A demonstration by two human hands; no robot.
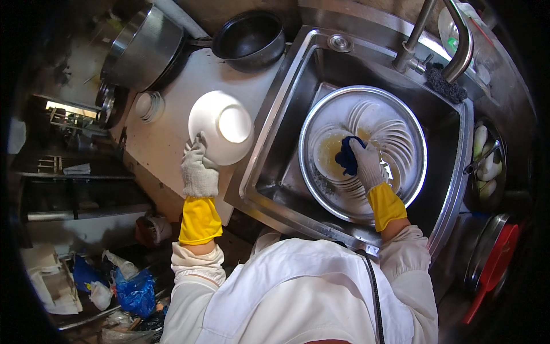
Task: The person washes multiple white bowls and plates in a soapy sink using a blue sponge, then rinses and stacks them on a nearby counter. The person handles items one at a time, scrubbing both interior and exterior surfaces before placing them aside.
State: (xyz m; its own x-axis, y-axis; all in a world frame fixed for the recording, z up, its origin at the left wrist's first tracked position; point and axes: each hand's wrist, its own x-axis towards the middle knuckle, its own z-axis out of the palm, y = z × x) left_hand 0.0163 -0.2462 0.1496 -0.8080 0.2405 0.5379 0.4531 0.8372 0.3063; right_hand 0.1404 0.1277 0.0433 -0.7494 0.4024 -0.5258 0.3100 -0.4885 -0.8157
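Note:
A white bowl [212, 123] is upside down over the white counter, its round foot facing up. My left hand [199, 172], in a pale glove with a yellow cuff, grips its near rim. Whether the bowl touches the counter I cannot tell. My right hand [369, 163], gloved alike, pinches a bunched dark blue cloth [346, 156] inside a round metal basin [303, 143]. White plates [401, 135] lie overlapped in a fan there, with yellowish, foamy liquid around them. The basin sits in a steel sink [286, 215].
A tap [458, 57] with a dark scrubber [444, 86] stands at the sink's far right. A black pan [249, 43], a large pot [143, 49] and small stacked dishes [150, 107] are on the left. Right of the sink are a vegetable bowl [487, 155] and a red-handled utensil [495, 261].

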